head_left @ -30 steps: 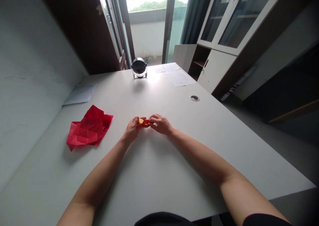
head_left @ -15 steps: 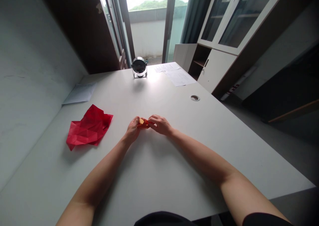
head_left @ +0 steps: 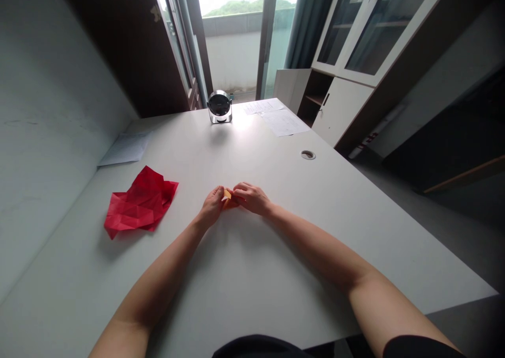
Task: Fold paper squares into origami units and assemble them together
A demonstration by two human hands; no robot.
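Between my two hands is a small piece of folded orange paper (head_left: 230,202), with a lighter yellow-orange flap on top. My left hand (head_left: 213,202) grips its left side, thumb uppermost. My right hand (head_left: 251,197) pinches the right side, its fingers bent over the paper and hiding much of it. Both hands are low over the white table (head_left: 244,263), close together. Off to the left lies a creased sheet of red paper (head_left: 142,202), partly raised in folds and untouched.
A round silver-and-black device on a stand (head_left: 220,107) is at the table's far edge. Printed sheets (head_left: 284,122) lie to its right, another sheet (head_left: 125,148) by the left wall. A cable hole (head_left: 307,155) sits right of my hands. Cabinets (head_left: 343,110) stand beyond.
My fingers have shifted slightly on the orange paper, and its folded shape between them has tilted. My right hand has moved a little to the left. The red paper stays put.
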